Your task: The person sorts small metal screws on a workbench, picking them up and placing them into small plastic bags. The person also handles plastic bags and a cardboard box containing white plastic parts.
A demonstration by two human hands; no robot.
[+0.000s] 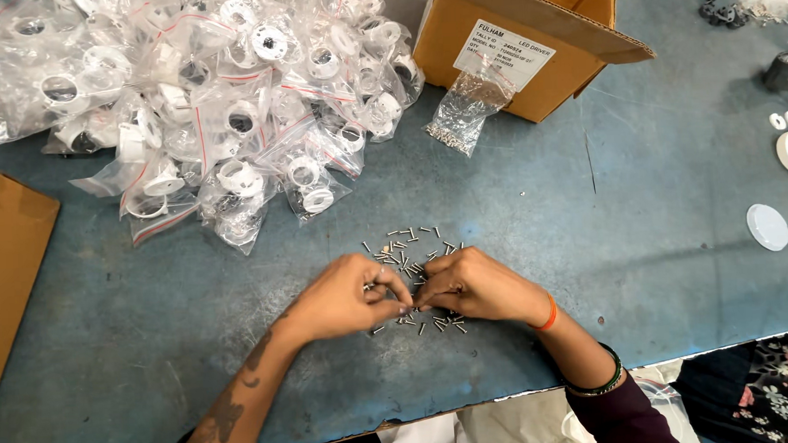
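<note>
On the blue table (658,183), the biggest thing going is that heap of bags (220,96) at the top left, each one holding white plastic rings, sitting well apart from the hands. Next to it the open box (528,38) is leaning a small bag of screws (464,112) against its side, and a brown board (2,274) is lying at the left edge. Some white caps (771,227) are sitting off to the right. None of it is really blocking anything.

Down in the middle, the screws (413,243) are lying scattered loose, right under and just past the fingers. The left hand (348,294) and right hand (472,284) are curling in fingertip to fingertip, pinching among them; can't tell exactly how many each is gripping. I'd guess they're light, stiff and slick, easy to roll away, so pinching one by the shank is looking best.
</note>
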